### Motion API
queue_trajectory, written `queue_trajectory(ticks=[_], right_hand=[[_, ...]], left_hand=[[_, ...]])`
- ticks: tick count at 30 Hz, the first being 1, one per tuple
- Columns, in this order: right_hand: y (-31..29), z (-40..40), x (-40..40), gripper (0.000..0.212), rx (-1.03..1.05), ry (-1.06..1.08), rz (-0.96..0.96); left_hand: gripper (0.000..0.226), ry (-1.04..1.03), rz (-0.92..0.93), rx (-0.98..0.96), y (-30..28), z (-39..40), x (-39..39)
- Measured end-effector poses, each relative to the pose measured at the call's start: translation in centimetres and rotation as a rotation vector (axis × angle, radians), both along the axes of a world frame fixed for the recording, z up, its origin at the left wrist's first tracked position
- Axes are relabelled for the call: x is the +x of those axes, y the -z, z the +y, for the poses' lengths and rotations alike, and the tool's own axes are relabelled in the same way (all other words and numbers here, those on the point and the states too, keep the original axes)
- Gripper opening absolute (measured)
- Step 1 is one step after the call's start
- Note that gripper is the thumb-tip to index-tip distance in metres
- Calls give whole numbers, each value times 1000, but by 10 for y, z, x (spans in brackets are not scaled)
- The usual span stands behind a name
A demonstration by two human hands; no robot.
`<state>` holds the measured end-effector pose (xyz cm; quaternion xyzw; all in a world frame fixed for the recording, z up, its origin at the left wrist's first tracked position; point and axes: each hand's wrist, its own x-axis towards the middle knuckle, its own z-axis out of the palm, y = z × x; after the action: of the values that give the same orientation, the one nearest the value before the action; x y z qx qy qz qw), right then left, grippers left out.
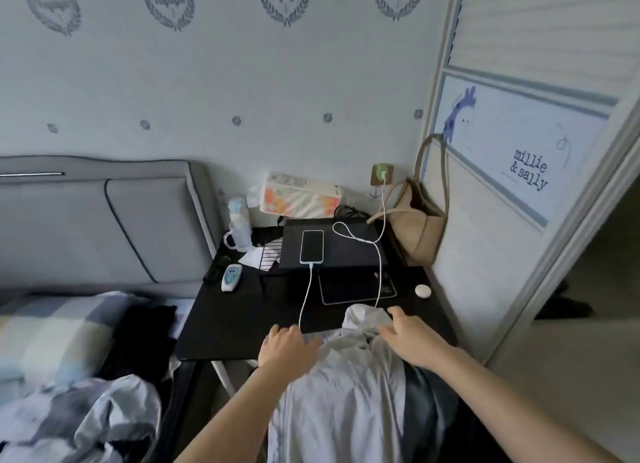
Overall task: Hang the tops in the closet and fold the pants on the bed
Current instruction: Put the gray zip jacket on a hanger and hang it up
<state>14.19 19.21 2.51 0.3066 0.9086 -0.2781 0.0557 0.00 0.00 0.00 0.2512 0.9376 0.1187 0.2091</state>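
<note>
A pale grey garment (332,393) hangs in front of the person at about 6 o'clock, its top edge lifted over the near edge of the black counter (225,327). Whether it is a top or pants cannot be told from its crumpled shape. The left hand (284,346) sits at the garment's upper left edge, fingers curled downward; they seem to pinch the cloth, though the contact point is hidden. The right hand (412,338) lies across the bunched upper end at about 5 o'clock, fingers curved over the fabric and apparently gripping it.

The task looks to be at an early or middle stage. The garment is between both hands, neither hung nor folded. On the bed (52,331) at 8 o'clock a dark garment (145,327) lies unfolded over the checked bedding, and a light crumpled heap of cloth (97,417) lies at 7 o'clock; it may be more clothing or only bedding. No neatly folded pants show anywhere on the bed. The closet (519,157) stands at 2 o'clock with its sliding door partly open, the dark gap at 3 o'clock; no hanger or hung top can be seen inside from here.

On the counter at 12 o'clock a phone (311,247) rests on a raised black stand, its white cable (306,296) running down toward the garment's top edge. That cable lies close to the cloth and could snag if the garment is swept sideways.

So the sorting, hanging and folding probably all remain to be done.
</note>
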Motion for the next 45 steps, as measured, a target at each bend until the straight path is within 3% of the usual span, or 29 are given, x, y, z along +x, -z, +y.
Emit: queue_trajectory(ticks=[3, 7, 11, 13, 16, 19, 22, 26, 30, 31, 33, 35, 37, 38, 40, 42, 43, 45], right_hand=[[17, 6, -7, 52, -14, 64, -148], [29, 4, -18, 53, -36, 110, -279], [27, -3, -31, 27, 88, 165, -365], [20, -8, -34, 13, 140, 178, -290], [11, -13, -36, 38, 50, 212, 21], [-7, -24, -37, 39, -140, 393, 301], [-26, -34, -33, 30, -318, 568, 406], [-45, -50, -13, 16, -374, 647, 288], [-62, -69, -7, 41, -292, 709, 254], [-70, -76, -1, 53, -377, 773, 256], [-86, -80, 0, 68, -837, 837, 170], [-100, -91, 9, 49, -1128, 849, 186], [-109, -96, 15, 19, -1114, 888, 276], [-113, -97, 17, 15, -1090, 917, 378], [-130, -100, 25, 17, -1013, 978, 608], [-147, -101, 32, 21, -908, 1008, 777], [-154, -104, 36, 22, -878, 1009, 861], [-168, -110, 43, 21, -922, 1016, 1022]], left_hand=[[49, -34, -119, -43, 20, 7, 4], [38, -73, -133, -26, 31, 16, 6], [25, -106, -320, 158, 31, 29, -9], [15, -204, -461, 358, 24, 33, -19], [12, -369, -653, 619, 13, 32, -33], [13, -441, -818, 760, -2, 25, -42], [10, -391, -789, 803, -25, 16, -50], [17, -203, -838, 889, -65, 2, -44], [25, 45, -919, 928, -100, -8, -13], [26, 135, -921, 923, -109, -11, 0], [31, 294, -919, 926, -120, -15, 17], [34, 496, -963, 876, -130, -20, 34], [34, 606, -966, 778, -135, -26, 44], [37, 620, -926, 705, -138, -27, 45], [47, 577, -863, 558, -144, -28, 42], [52, 427, -870, 541, -143, -25, 33], [46, 380, -816, 555, -139, -23, 30], [26, 415, -507, 517, -125, -18, 25]])
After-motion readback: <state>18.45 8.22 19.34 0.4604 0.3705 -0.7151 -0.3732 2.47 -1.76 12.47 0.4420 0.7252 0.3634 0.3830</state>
